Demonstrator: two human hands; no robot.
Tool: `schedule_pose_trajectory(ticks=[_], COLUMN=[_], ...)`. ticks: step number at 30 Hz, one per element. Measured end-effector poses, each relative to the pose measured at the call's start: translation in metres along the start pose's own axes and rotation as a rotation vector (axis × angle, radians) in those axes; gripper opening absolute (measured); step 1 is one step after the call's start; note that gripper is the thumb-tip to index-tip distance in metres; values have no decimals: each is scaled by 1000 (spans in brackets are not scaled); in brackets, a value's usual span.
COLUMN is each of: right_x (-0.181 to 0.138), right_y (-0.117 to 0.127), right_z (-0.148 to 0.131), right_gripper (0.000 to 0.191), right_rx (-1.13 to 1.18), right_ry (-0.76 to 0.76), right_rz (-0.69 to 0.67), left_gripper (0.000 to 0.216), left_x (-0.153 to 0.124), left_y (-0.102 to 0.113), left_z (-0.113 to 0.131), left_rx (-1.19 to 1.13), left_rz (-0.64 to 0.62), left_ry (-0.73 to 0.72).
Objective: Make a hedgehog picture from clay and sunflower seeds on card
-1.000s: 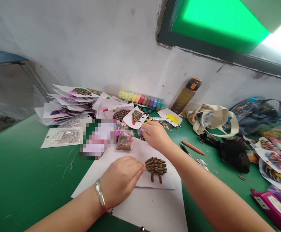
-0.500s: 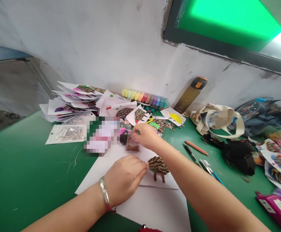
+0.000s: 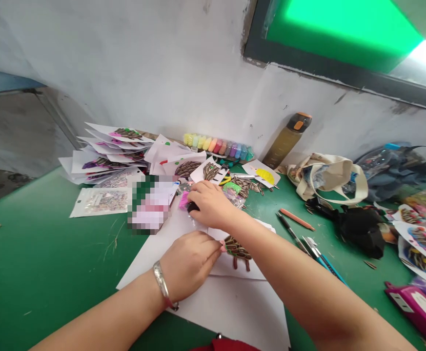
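My left hand (image 3: 191, 263) rests on white paper, its fingers pressed together at the pink clay head (image 3: 223, 246) of a hedgehog picture. The hedgehog's back (image 3: 237, 247) is made of striped sunflower seeds, with brown clay legs below. What the left fingertips hold is hidden. Farther up, my right hand (image 3: 213, 202) curls its fingers over a black lump of clay (image 3: 192, 207), next to some bright pink clay (image 3: 183, 200). My right forearm covers part of the picture. Under it lies a larger white sheet (image 3: 242, 307).
Finished pictures (image 3: 113, 151) are stacked at the back left, beside bead packets (image 3: 101, 201). Clay packs (image 3: 218, 146), a bottle (image 3: 286, 141) and loose seeds (image 3: 247, 185) lie behind. Pens (image 3: 295, 231), a cloth bag (image 3: 330, 178) and a magenta device (image 3: 415, 312) are at right.
My right hand has shifted from a small bag of brown clay, now out of sight, to the black clay. The left hand stays at the hedgehog's head. The view has shifted slightly.
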State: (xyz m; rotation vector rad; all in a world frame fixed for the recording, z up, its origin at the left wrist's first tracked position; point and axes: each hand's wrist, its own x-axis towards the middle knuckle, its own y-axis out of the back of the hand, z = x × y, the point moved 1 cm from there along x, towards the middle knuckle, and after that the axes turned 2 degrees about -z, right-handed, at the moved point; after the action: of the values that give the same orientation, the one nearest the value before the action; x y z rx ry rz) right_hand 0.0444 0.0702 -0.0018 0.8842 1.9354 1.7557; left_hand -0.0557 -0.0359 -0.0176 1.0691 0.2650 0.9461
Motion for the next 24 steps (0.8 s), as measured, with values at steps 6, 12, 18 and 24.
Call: schedule_pose_trajectory(ticks=[6, 12, 18, 24], right_x=[-5, 17, 30, -30], right_y=[9, -7, 20, 69], right_z=[23, 14, 18, 24], right_gripper=[20, 18, 21, 19], right_rx=[-54, -72, -15, 211], right_ry=[-251, -254, -238, -300], right_rz=[-4, -3, 93, 210], left_gripper=[27, 28, 23, 24], left_x=[-2, -2, -1, -5], left_y=[0, -1, 7, 28], left_z=[2, -1, -2, -5], left_rx=[-14, -9, -64, -31], left_rz=[20, -2, 121, 484], left_ry=[-39, 2, -27, 97])
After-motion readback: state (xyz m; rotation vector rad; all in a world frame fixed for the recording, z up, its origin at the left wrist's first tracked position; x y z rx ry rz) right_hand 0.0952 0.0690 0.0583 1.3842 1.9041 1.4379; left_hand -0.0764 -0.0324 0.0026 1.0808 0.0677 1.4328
